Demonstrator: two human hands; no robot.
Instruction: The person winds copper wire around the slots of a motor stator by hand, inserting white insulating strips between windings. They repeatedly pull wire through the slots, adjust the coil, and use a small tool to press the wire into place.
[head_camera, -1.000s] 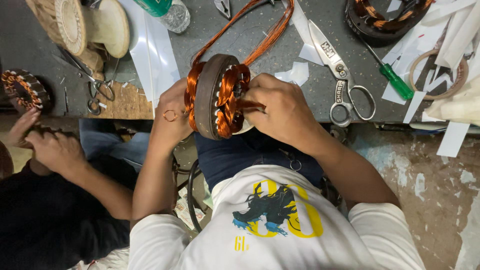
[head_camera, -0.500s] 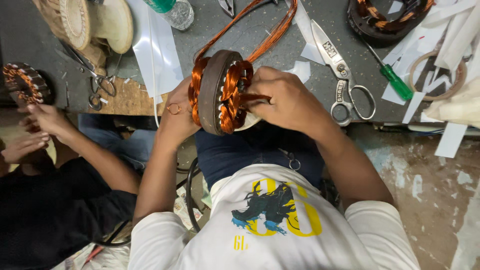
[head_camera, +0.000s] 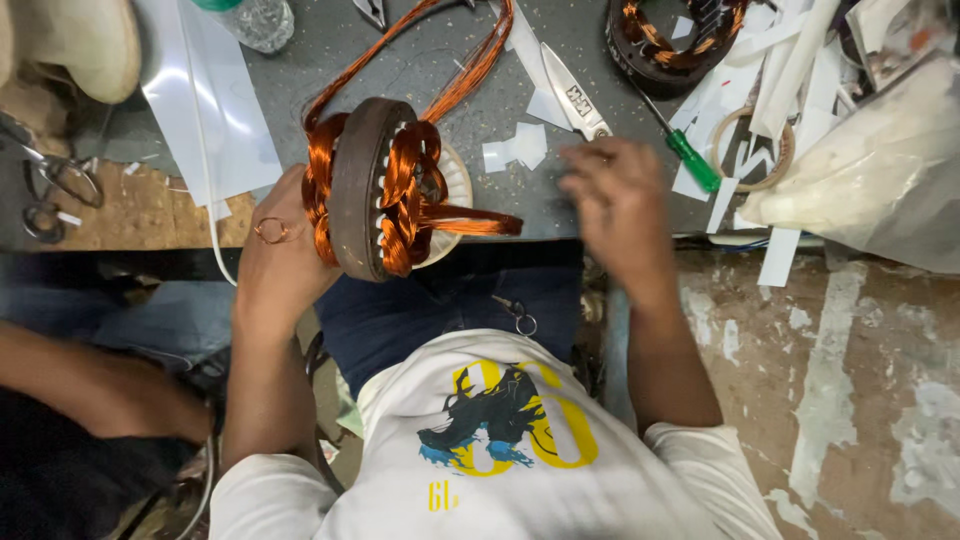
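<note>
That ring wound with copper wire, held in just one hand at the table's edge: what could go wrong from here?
The stator ring stands on edge at the table edge, steadied only by the left hand; it might tip or roll off.

Loose copper loops stick out sideways and could snag or kink.

The right hand is open beside the scissors and a green-handled screwdriver, and may catch a blade or tip.

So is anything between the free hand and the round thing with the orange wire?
Nothing visible. The right hand hovers over bare grey table, apart from the copper-wound stator, which the left hand holds.
</note>
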